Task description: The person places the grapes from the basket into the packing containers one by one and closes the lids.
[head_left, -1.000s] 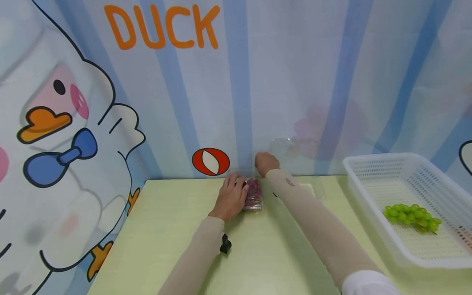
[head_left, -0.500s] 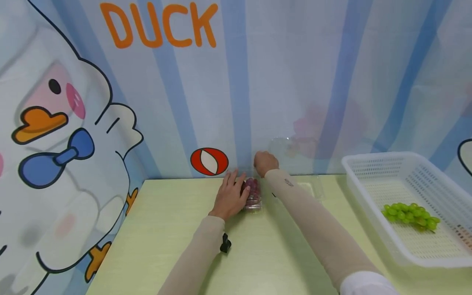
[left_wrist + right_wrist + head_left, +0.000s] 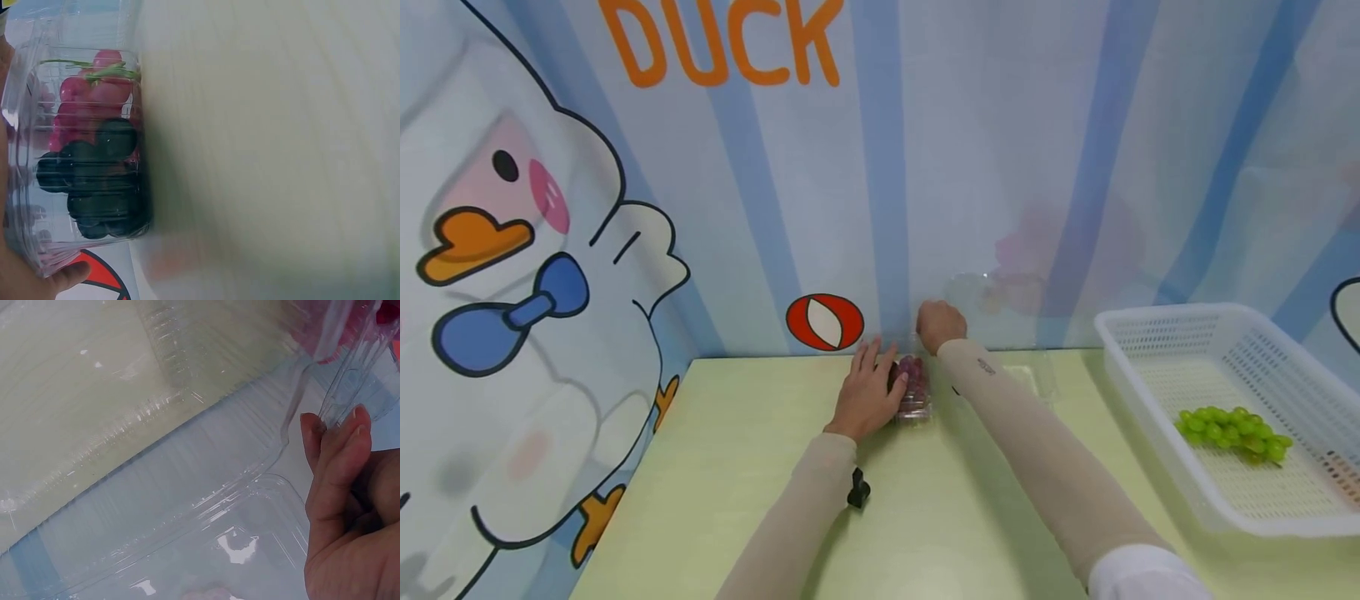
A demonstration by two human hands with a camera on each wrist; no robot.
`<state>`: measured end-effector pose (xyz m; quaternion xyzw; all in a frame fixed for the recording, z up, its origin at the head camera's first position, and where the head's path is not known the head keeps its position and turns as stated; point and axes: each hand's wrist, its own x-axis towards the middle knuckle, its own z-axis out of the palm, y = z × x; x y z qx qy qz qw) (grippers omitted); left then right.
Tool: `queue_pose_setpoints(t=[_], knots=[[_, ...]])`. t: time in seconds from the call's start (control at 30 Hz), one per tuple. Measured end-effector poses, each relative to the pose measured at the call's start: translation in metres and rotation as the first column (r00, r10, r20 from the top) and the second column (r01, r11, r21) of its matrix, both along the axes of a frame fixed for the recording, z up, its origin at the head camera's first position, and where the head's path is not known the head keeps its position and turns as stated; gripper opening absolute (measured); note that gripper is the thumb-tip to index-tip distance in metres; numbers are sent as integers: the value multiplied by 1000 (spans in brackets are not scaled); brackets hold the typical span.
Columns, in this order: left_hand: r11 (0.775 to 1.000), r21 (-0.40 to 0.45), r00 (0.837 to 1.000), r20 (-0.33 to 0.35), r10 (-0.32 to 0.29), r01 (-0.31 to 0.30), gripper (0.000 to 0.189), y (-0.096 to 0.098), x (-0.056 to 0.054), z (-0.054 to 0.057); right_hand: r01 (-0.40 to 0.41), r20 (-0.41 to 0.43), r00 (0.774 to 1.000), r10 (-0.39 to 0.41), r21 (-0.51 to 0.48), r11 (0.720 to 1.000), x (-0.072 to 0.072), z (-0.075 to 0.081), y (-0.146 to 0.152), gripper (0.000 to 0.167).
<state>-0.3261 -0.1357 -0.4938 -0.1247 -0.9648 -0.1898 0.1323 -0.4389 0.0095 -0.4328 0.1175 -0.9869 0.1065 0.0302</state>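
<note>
At the back of the table, a clear plastic box (image 3: 914,411) contains grapes. The left wrist view shows red grapes (image 3: 94,103) with a green stem and dark grapes (image 3: 103,194) inside it. My left hand (image 3: 867,400) rests on the box from its left side, fingers stretched forward and spread. At the box's right back side is my right hand (image 3: 942,327), mostly turned away in the head view. In the right wrist view its thumb and fingertips pinch the clear plastic edge by the grapes. A second clear box (image 3: 250,547) stands open beside it, partly behind my right forearm.
A white slotted plastic basket (image 3: 1157,467) stands at the right with a bunch of green grapes (image 3: 1232,433) in it. A striped duck-print cloth (image 3: 985,150) hangs directly behind the table's back edge. The tabletop (image 3: 760,417) is pale yellow.
The head view has tilted slightly, so the scene sits a little higher. Both hands stay at the grape box, with hardly any movement of their own.
</note>
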Motion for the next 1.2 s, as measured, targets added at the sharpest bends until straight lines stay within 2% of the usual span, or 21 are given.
queue_pose_setpoints(t=[0.2,0.4,0.53,0.67,0.8,1.07,1.2], knots=[[1000,4,1000,-19,4,-4,59,2,-1,-1,-21,22,1000,21,1,1000,0,-3,2,18],[1000,22,1000,6,-12,12,59,6,-1,-3,-42,93,995,40,24,999,14,4,11,16],[999,35,999,33,1,-2,58,6,0,-1,-88,192,978,82,22,996,28,10,14,39],[1000,26,999,47,17,-18,58,3,-1,1,-126,288,949,125,-17,992,43,17,15,47],[1000,25,999,52,13,-14,58,0,-2,1,-113,355,924,140,-97,989,58,21,18,45],[1000,23,998,63,3,-4,58,-2,-2,3,-107,367,916,163,-168,980,86,23,24,30],[1000,11,998,55,-2,1,58,-1,-1,4,-82,380,912,155,-203,976,97,23,30,28]])
